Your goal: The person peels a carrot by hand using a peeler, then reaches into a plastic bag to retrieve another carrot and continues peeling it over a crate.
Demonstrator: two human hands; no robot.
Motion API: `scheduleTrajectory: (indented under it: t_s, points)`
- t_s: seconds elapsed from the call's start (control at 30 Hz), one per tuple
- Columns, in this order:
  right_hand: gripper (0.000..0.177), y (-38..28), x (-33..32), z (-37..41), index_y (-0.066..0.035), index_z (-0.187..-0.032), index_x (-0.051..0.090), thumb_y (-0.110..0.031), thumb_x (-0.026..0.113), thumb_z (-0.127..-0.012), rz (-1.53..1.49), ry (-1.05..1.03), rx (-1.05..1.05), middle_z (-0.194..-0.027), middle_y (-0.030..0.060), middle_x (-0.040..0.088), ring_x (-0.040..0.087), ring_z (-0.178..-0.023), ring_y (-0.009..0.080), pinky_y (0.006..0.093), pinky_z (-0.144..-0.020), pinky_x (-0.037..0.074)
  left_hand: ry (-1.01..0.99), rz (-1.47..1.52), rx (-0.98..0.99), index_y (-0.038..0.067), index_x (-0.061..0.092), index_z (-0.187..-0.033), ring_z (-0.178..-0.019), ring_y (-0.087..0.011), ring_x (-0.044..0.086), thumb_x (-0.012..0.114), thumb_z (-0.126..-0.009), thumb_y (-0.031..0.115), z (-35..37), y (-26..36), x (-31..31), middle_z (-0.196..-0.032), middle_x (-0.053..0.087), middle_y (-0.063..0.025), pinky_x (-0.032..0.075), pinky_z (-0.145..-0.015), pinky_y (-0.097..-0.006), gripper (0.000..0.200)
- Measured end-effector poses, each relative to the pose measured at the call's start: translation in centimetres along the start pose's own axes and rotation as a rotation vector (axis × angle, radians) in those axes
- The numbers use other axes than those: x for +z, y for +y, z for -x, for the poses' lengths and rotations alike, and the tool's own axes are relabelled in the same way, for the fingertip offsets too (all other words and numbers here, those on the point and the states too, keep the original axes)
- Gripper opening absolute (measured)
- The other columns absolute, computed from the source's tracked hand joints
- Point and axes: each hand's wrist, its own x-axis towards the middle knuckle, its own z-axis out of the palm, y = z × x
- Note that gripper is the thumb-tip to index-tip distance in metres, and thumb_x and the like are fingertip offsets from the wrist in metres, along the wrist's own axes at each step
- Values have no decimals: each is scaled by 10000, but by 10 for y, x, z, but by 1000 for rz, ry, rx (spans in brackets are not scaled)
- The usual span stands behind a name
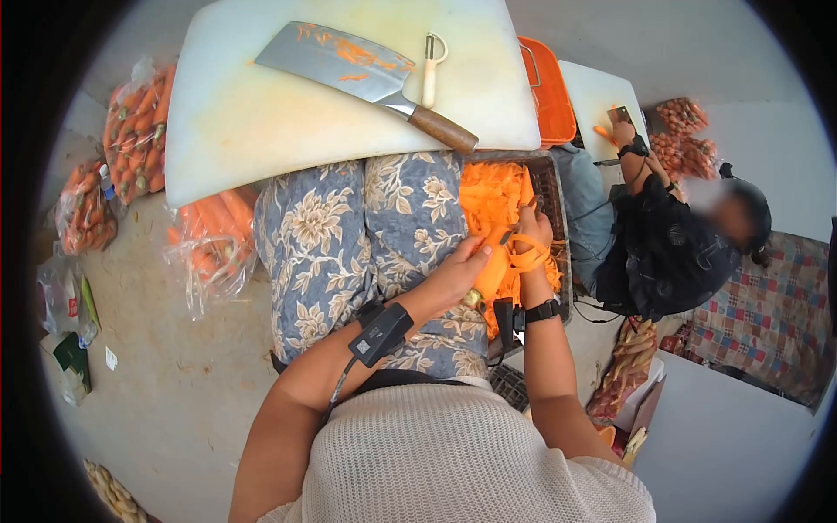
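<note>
1. Pinching between thumb and fingers, the left hand [468,260] seems to steady the carrot [494,268].
2. It's held over the crate [550,185], presumably so peelings [488,187] drop inside.
3. The right hand [535,229] looks curled; whatever it grips, I can't tell.

Cleaver [362,77] and peeler [430,71] on white board [235,118]

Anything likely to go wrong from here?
Two possible risks:
1. The cleaver's handle points toward the cutting board's near edge; a bump might knock it lapward.
2. The left hand holds the carrot close to the right hand, beside loose peel; a slip could nick a finger.
</note>
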Motion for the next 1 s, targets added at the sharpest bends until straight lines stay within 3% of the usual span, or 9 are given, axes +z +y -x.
scheduleTrajectory:
  t_s: [0.2, 0.3, 0.4, 0.47, 0.67, 0.8, 0.87, 0.93, 1.0]
  points:
    - [375, -4, -10, -9, 25, -569, 479, -307, 529, -735, 173, -111, 126, -539, 76, 485, 428, -463, 181, 341, -465, 323, -46, 38, -78, 69, 186, -1317, -631, -194, 614, 380, -912, 328, 6, 8, 3, -1021, 508, -125, 392, -351, -228, 519]
    - [407, 0, -12, -14, 43, -734, 584, -361, 536, -711, 261, -159, 160, -670, 136, 556, 509, -597, 230, 342, -604, 381, -54, 46, -122, 76, 183, -1318, -631, -195, 616, 379, -913, 322, 9, 13, 3, -1011, 513, -131, 392, -343, -218, 514]
    - [416, 3, -10, -18, 41, -787, 565, -369, 532, -727, 200, -113, 147, -676, 133, 546, 521, -571, 225, 321, -559, 405, -52, 56, -140, 80, 227, -1291, -632, -198, 617, 365, -916, 322, 10, 16, 3, -996, 523, -130, 400, -346, -213, 468]
    - [380, 0, -8, -17, 15, -578, 482, -320, 521, -750, -160, 6, 291, -474, 78, 446, 410, -380, 191, 312, -397, 330, -129, 66, -126, 86, 258, -1267, -634, -195, 617, 358, -916, 329, 9, 13, -4, -983, 530, -127, 410, -357, -216, 438]
    - [317, -17, -31, -3, 10, -828, 465, -281, 561, -746, -354, 80, 399, -472, 95, 433, 451, -362, 202, 296, -357, 378, -178, 306, -150, 121, 342, -1185, -708, -173, 611, 351, -912, 369, 11, 17, -8, -954, 551, -94, 460, -429, -243, 369]
    - [232, -25, -25, 28, -17, -877, 475, -224, 522, -785, -484, 7, 270, -658, 74, 507, 515, -519, 175, 268, -491, 429, -167, 387, -143, 143, 356, -1164, -741, -180, 597, 370, -901, 406, 6, 14, -8, -975, 548, -72, 489, -496, -286, 372]
    - [221, -44, -10, 53, -21, -913, 484, -207, 513, -798, -341, 83, 19, -779, 56, 521, 517, -666, 138, 261, -570, 431, -148, 340, -123, 144, 352, -1173, -758, -174, 587, 379, -898, 413, 5, 15, -6, -1005, 532, -67, 494, -532, -299, 386]
    - [207, -53, -1, 67, -18, -948, 493, -181, 499, -819, -242, 12, 54, -880, 49, 521, 490, -745, 112, 254, -632, 420, -124, 296, -98, 144, 348, -1182, -774, -169, 578, 388, -894, 419, 3, 13, -5, -1035, 516, -63, 499, -568, -312, 400]
    - [195, -42, 7, 67, -8, -962, 497, -159, 478, -840, -209, -72, -226, -896, 54, 525, 497, -745, 114, 252, -671, 414, -34, 316, -41, 141, 334, -1204, -861, -141, 544, 408, -887, 427, 1, 13, -1, -1076, 478, -44, 494, -625, -309, 433]
